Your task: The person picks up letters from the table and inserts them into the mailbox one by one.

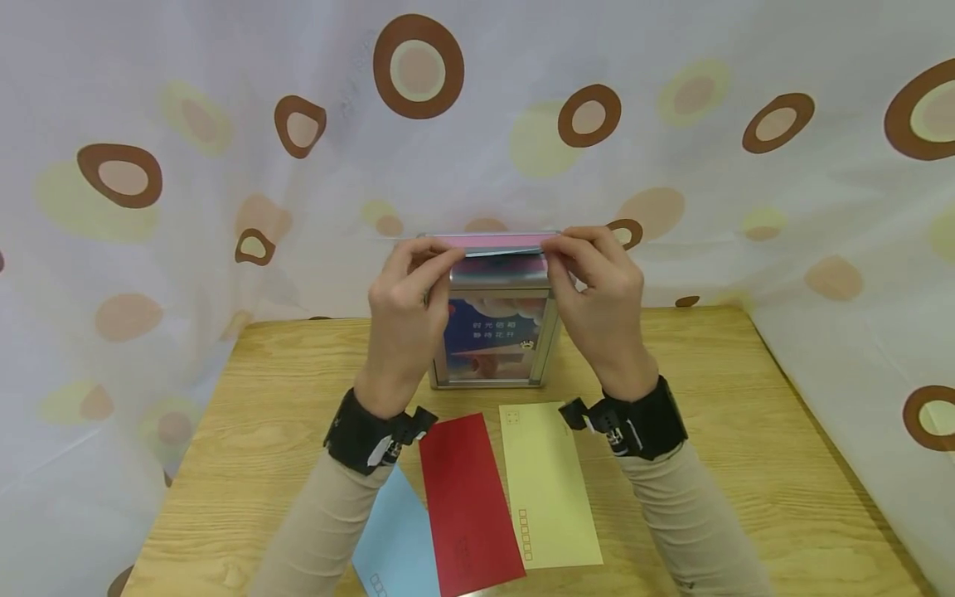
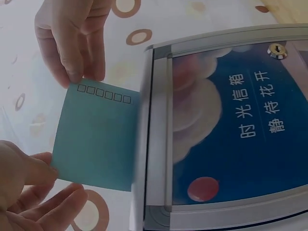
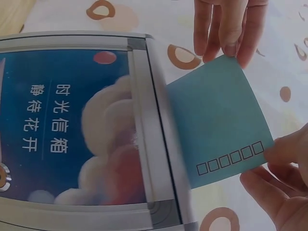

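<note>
Both hands hold a blue-green envelope (image 2: pixel 96 139) by its upper corners above a metal-framed letter box (image 1: pixel 440 365). My left hand (image 1: pixel 406 290) pinches one corner between thumb and fingers, and my right hand (image 1: pixel 603 290) pinches the opposite one. In the head view the envelope shows only as a thin edge over the box's rounded top. Both wrist views show its printed row of small squares near one side. The envelope's lower part is hidden behind the top edge of the box. A blue picture panel (image 3: pixel 62 183) with white characters and a lock covers the box's front.
On the wooden table (image 1: pixel 283 390), a light blue envelope (image 1: pixel 399 531), a red envelope (image 1: pixel 470 497) and a yellow envelope (image 1: pixel 552 489) lie in front of the box. A patterned white curtain (image 1: pixel 477 166) hangs behind and along the sides.
</note>
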The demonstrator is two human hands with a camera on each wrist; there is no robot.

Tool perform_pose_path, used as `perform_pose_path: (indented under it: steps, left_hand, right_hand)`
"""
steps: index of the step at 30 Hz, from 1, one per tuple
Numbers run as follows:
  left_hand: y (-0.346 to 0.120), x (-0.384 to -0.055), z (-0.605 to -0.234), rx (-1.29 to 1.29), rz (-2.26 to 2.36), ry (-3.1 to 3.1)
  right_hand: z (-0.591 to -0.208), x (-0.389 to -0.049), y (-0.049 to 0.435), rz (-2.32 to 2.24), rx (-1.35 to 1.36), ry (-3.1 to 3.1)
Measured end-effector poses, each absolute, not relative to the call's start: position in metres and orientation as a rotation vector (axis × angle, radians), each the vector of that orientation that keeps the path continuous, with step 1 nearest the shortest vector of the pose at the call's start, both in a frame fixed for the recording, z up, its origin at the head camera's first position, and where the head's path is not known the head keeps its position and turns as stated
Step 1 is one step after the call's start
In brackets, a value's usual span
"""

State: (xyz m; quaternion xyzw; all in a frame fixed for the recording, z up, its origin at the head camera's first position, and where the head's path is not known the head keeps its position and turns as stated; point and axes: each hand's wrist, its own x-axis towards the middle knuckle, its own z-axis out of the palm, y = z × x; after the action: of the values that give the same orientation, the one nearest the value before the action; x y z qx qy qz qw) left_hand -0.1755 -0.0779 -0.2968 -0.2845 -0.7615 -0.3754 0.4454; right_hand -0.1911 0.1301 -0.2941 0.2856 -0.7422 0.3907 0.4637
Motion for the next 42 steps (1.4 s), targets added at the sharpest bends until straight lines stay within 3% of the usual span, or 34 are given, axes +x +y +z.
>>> perform_pose_path:
  steps: [42]
  left_hand:
    - [-0.074,-0.185,-0.326,-0.571,-0.827,-2.201]
  right_hand:
    - [-0.32,-0.212,0.122,0.856,0.642,-2.17]
